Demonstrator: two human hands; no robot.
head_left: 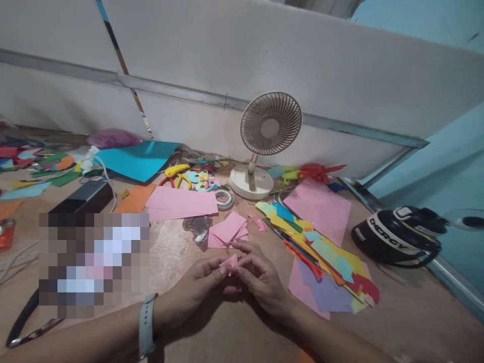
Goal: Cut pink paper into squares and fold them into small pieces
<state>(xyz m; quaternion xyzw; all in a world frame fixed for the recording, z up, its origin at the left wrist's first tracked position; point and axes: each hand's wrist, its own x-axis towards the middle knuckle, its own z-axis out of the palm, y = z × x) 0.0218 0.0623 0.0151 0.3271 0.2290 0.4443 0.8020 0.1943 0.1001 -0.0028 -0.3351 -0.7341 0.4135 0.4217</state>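
A small folded piece of pink paper [229,262] is pinched between my two hands above the table. My left hand [202,282], with a pale watch strap at its wrist, grips it between thumb and forefinger. From the other side, my right hand [259,275] closes its thumb and fingertips on the same piece. Just beyond my fingers lies a loose stack of pink paper pieces [228,229], with small pink scraps [257,223] beside it. To the right, scissors with orange handles [308,262] rest among coloured paper strips.
A beige fan [271,123] stands at the back. Tape rolls [224,199], larger pink sheets [181,202] and a blue sheet [139,159] lie across the table. On the right is a black jug [397,237]. A dark box [83,201] with a white cable sits left, near a blurred-out patch.
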